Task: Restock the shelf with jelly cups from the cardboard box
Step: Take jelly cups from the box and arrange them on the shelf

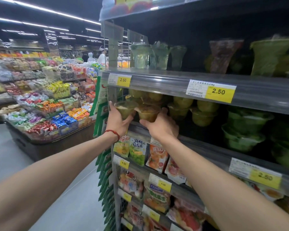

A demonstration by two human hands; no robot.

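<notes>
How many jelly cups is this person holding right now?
2: a greenish jelly cup in the left hand, an amber jelly cup in the right hand, side by side at the front of the shelf. None seems hidden.

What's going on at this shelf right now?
A person is stocking a shop shelf. The left hand holds a jelly cup and the right hand holds a second cup, both at the left end of the shelf, in front of stacked cups. Neither looks set down yet.

R-side jelly cups (245,129) blurred, price tag (210,91) txt too small
</notes>
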